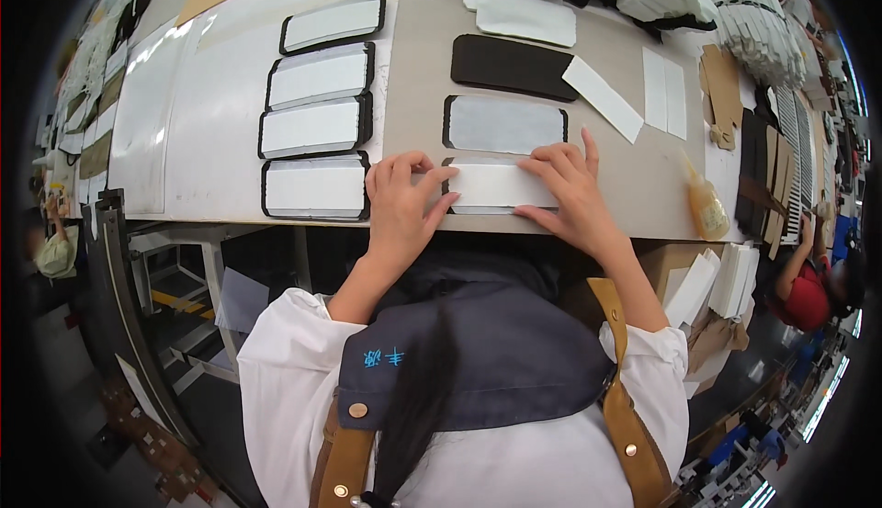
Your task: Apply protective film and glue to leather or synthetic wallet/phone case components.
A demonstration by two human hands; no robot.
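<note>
Both of my hands are at a white strip (491,177) lying lengthwise on a dark-edged grey panel near the table's front edge. At its left end my left hand (402,194) closes thumb and forefinger on the strip. My right hand (571,188) grips the right part, thumb at the near edge and forefinger at the far edge, little finger raised. Just beyond lies a grey panel with black ends (505,125). Farther back are a plain black panel (510,65), a loose white strip (602,99) and white rounded pieces (525,19).
Left of my hands, several black-edged panels topped with white (314,186) lie in a column. A yellowish glue bottle (707,205) stands at the right front edge, with two white strips (665,95) behind it. White bundles (753,39) fill the back right. A person in red (808,287) is farther right.
</note>
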